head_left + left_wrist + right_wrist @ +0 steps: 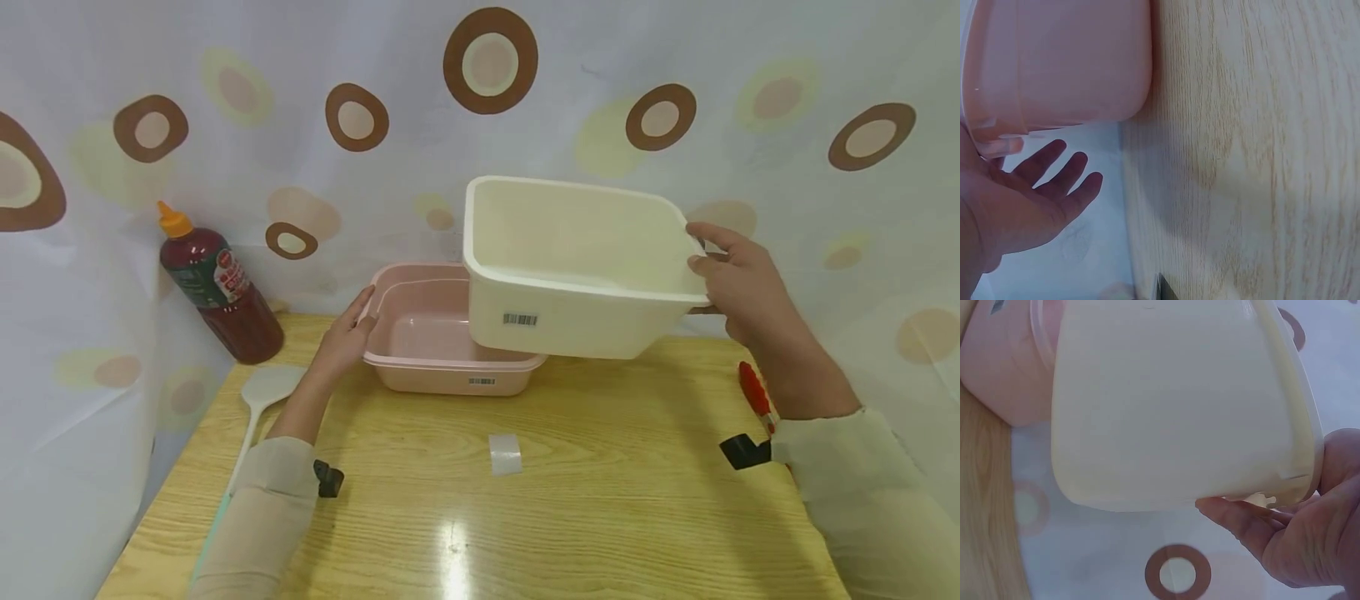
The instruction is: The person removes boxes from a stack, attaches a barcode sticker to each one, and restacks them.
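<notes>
A cream plastic bin (pixel 585 321) with a barcode label is held up above the table, tilted, its left end over the pink bin. My right hand (pixel 750 283) grips its right end by the rim, with fingers on and below the edge, as the right wrist view shows the hand (pixel 1307 531) at the corner. Below stands a pink plastic bin (pixel 420 377), partly covered from sight by the cream one. At its left end my left hand (pixel 343 343) holds the rim; in the left wrist view several fingers of the hand (pixel 1022 209) stick out free beneath the pink bin (pixel 1085 62).
To the left a bottle of dark red sauce (pixel 225 292) with an orange cap stands at the wall. A white spatula (pixel 258 400) with a green handle lies near the left arm. A red-handled tool (pixel 753 392) lies by the right arm. A clear patch of tape (pixel 505 454) marks the wooden table (pixel 600 500).
</notes>
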The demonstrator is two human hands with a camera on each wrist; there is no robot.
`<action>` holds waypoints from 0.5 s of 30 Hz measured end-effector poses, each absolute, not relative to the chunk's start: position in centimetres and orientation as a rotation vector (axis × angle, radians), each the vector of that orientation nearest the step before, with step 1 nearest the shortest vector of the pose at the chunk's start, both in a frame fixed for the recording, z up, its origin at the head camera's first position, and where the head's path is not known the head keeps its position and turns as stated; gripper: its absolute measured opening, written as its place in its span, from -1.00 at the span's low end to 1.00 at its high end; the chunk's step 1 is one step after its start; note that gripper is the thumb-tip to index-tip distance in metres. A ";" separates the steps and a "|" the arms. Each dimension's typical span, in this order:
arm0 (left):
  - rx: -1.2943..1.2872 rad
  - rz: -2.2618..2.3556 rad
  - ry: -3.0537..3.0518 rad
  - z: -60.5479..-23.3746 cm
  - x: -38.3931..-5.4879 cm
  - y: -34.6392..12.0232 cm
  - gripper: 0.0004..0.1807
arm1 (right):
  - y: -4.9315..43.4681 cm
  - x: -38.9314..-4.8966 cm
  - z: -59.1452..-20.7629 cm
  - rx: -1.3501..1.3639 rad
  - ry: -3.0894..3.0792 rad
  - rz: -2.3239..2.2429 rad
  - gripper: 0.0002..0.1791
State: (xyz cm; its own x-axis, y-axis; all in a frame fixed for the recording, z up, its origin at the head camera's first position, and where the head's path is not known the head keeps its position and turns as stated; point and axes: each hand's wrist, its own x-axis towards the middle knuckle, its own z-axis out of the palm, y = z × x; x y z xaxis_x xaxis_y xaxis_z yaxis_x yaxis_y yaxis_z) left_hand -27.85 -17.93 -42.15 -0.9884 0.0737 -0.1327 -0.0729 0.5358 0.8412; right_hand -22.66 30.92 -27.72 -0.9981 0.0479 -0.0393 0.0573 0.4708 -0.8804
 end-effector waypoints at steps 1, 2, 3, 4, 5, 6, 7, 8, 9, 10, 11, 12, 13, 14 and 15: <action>0.005 1.459 2.607 -42.2 -27.8 -18.0 -0.39 | 30.4 -22.8 -27.5 0.077 2.679 -1.598 -0.31; 0.008 1.470 2.599 -42.2 -27.8 -18.0 -0.39 | 29.9 -23.0 -27.3 0.062 2.671 -1.592 -0.32; 0.011 1.485 2.592 -42.3 -27.8 -18.1 -0.40 | 29.5 -23.2 -27.1 0.040 2.663 -1.584 -0.32; 0.015 1.498 2.587 -42.3 -27.9 -18.1 -0.40 | 28.9 -23.3 -27.0 0.022 2.660 -1.578 -0.32; 0.023 1.509 2.585 -42.4 -27.9 -18.2 -0.40 | 28.4 -23.5 -26.9 0.006 2.653 -1.577 -0.32; 0.033 1.526 2.582 -42.4 -27.9 -18.2 -0.41 | 27.9 -23.6 -26.7 -0.005 2.650 -1.576 -0.33; 0.038 1.547 2.573 -42.5 -27.9 -18.3 -0.41 | 27.3 -23.7 -26.6 -0.019 2.644 -1.580 -0.33; 0.048 1.569 2.563 -42.6 -28.0 -18.3 -0.41 | 26.8 -23.9 -26.6 -0.031 2.640 -1.585 -0.33; 0.057 1.586 2.553 -42.7 -28.1 -18.3 -0.41 | 26.4 -24.1 -26.5 -0.041 2.636 -1.588 -0.33; 0.064 1.604 2.542 -42.8 -28.1 -18.3 -0.41 | 26.0 -24.2 -26.5 -0.041 2.626 -1.590 -0.33; 0.066 1.616 2.533 -42.8 -28.2 -18.3 -0.41 | 25.5 -24.4 -26.5 -0.037 2.607 -1.597 -0.33; 0.066 1.631 2.518 -42.8 -28.2 -18.3 -0.42 | 25.1 -24.5 -26.5 -0.036 2.586 -1.609 -0.33; 0.068 1.636 2.510 -42.8 -28.3 -18.3 -0.42 | 24.7 -24.6 -26.6 -0.038 2.566 -1.619 -0.33; 0.069 1.638 2.509 -42.8 -28.3 -18.3 -0.42 | 24.4 -24.7 -26.6 -0.035 2.551 -1.626 -0.33; 0.063 1.637 2.499 -42.2 -28.0 -18.1 -0.41 | 24.1 -24.7 -26.7 -0.037 2.537 -1.637 -0.33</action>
State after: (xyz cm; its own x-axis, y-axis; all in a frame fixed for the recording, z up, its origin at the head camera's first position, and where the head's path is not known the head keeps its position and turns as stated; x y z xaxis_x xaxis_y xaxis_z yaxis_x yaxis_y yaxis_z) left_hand -27.97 -18.10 -42.21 -0.9874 0.1186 -0.1049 -0.0488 0.4024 0.9142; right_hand -24.69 24.06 -26.72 -0.9922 -0.0869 -0.0890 0.0453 0.4142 -0.9091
